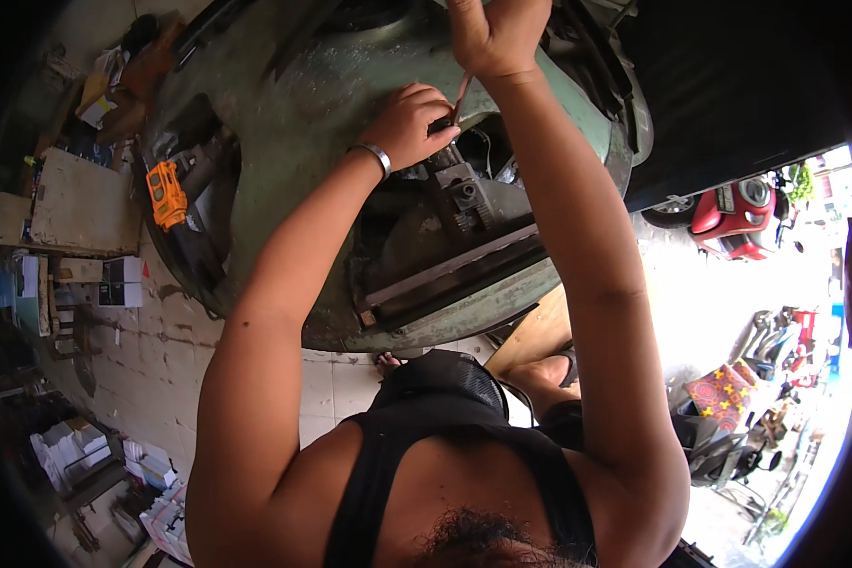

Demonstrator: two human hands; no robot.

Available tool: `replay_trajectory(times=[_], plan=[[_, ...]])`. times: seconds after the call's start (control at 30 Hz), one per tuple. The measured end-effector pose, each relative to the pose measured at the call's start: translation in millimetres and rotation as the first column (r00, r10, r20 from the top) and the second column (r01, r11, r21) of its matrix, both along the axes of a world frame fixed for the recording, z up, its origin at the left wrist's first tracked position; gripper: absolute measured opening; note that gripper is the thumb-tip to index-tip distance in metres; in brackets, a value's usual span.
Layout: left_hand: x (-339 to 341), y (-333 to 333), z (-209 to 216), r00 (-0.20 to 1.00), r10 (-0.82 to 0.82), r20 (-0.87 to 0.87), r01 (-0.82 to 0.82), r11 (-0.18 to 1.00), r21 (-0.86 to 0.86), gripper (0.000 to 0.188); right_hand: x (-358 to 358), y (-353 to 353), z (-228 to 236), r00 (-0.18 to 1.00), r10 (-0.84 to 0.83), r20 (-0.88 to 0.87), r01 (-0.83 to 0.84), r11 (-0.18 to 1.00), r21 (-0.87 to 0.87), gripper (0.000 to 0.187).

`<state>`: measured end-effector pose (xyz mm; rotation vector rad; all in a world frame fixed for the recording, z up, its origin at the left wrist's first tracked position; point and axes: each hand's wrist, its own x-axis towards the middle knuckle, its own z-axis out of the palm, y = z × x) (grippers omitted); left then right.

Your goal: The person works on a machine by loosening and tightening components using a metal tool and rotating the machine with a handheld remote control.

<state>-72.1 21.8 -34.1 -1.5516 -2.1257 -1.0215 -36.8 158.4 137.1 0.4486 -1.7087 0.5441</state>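
Observation:
My left hand [412, 128], with a silver bracelet on its wrist, reaches onto a large green metal machine [303, 123]. Its fingers curl round the lower end of a thin brownish rod [462, 93], beside a toothed dark metal block [466, 194] mounted over an opening. Higher up, my right hand [502, 36] is raised at the top edge of the picture. The rod's upper end disappears behind that hand. Its fingers are cut off by the edge, so what they hold, if anything, does not show. Just below the block, a long metal bar [454, 275] runs along the machine's near side.
An orange clamp-like part [167, 195] sits at the machine's left opening. Boxes and paper stacks [71, 450] stand at left on the tiled floor [170, 360]. A wooden board [535, 333] leans near my foot. A red motorbike [736, 218] is at the right, in bright light.

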Motion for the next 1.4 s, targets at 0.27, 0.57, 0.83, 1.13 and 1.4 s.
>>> replay_trajectory(times=[0.27,0.57,0.83,1.13,1.4], plan=[[3,0,4,1.0,0.013,-0.001,-0.013,1.0,0.008,0.018,-4,-3,1,1.0,-0.001,-0.002,0.001,1.0,-0.016,0.048],[1,-2,3,0.998,0.037,0.053,-0.034,0.998,-0.043,0.024,-17,-9,-2,0.999,-0.024,-0.024,0.023,1.0,-0.019,0.045],[1,-3,3,0.998,0.031,0.06,-0.03,0.999,-0.016,0.024,-10,-10,1,0.98,0.163,0.117,-0.149,0.982,-0.116,0.042],[2,-1,-4,0.999,0.038,0.003,-0.038,0.999,0.013,0.024,123,12,-86,0.664,0.035,0.747,0.038,0.996,-0.081,0.028],[-1,0,-11,0.995,0.095,-0.016,-0.094,0.995,0.009,0.022,131,-6,-120,0.23,-0.353,0.907,-0.021,0.93,0.368,0.045]])
